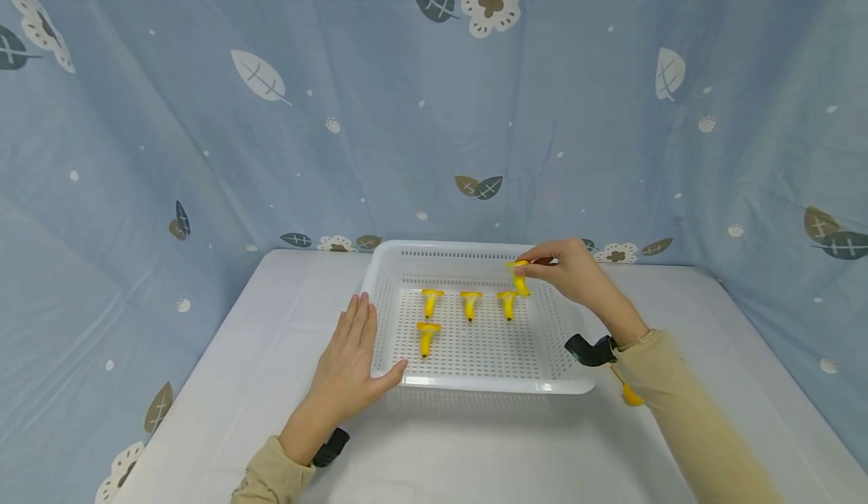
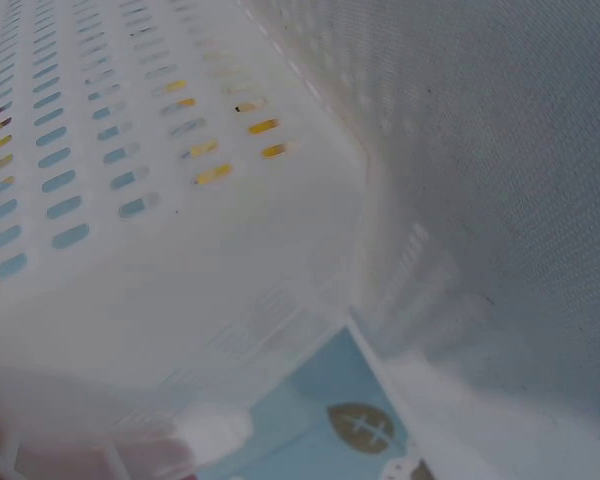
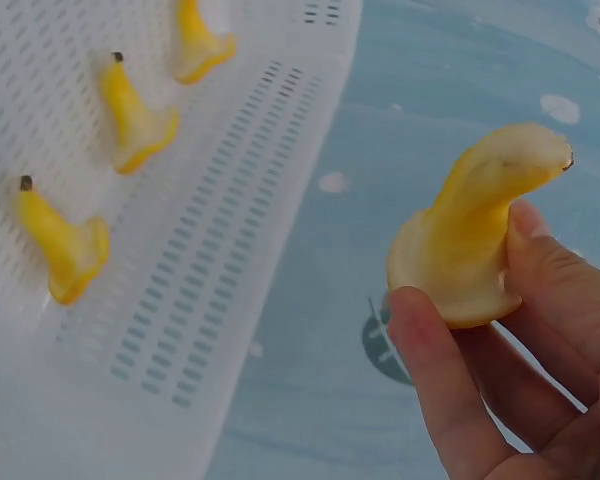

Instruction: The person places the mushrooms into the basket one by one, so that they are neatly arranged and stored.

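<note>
Left wrist view, basket blurred, hands unseen

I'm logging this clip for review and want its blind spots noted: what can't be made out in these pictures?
- Left wrist view: the left hand is out of frame; the tray wall fills a blurred picture.
- Right wrist view: the right hand is cut by the edge; its grip on the held yellow piece shows only partly.
- Head view: the yellow item under the right sleeve is too small to identify.
</note>
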A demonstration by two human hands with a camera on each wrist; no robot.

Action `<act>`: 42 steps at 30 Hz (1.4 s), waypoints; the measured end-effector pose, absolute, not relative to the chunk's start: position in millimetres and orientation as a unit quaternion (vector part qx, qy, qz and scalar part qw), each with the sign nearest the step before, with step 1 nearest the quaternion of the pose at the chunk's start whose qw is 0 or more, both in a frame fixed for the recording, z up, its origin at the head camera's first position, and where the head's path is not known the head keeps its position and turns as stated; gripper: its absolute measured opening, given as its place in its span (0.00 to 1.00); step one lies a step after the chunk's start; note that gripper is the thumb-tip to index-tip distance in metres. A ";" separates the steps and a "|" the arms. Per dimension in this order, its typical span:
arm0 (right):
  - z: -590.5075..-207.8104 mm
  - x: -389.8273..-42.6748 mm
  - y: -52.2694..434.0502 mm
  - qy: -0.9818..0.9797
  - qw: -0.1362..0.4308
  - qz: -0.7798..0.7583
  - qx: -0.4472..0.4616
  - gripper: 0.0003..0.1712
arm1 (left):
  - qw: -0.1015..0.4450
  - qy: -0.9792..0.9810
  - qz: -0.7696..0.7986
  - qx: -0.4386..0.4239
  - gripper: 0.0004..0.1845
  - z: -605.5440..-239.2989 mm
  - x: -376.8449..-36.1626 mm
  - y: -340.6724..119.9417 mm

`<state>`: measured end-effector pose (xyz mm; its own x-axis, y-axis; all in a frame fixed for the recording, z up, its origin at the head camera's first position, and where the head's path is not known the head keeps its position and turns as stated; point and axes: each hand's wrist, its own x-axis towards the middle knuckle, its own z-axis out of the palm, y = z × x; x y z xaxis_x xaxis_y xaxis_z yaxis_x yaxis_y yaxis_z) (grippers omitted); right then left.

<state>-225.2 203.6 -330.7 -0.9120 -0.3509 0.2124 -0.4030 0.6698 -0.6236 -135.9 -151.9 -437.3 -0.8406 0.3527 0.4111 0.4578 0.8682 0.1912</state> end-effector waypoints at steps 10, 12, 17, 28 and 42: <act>-346.8 -239.2 179.5 -0.912 -0.020 0.353 0.209 0.11 | 0.184 -0.949 -0.141 -0.213 0.54 -436.8 -135.7 -151.4; -350.2 -241.2 175.4 -0.912 -0.024 0.353 0.208 0.11 | 0.182 -0.949 -0.143 -0.213 0.54 -436.8 -135.7 -151.4; -358.7 -246.0 165.8 -0.914 -0.028 0.351 0.203 0.10 | 0.190 -0.947 -0.145 -0.216 0.54 -437.8 -136.6 -151.4; -375.5 -250.6 151.5 -0.912 -0.074 0.362 0.180 0.08 | 0.196 -0.946 -0.141 -0.217 0.54 -439.3 -136.9 -151.7; -387.9 -254.6 145.2 -0.908 -0.104 0.363 0.181 0.08 | 0.191 -0.947 -0.142 -0.215 0.54 -438.1 -136.2 -151.5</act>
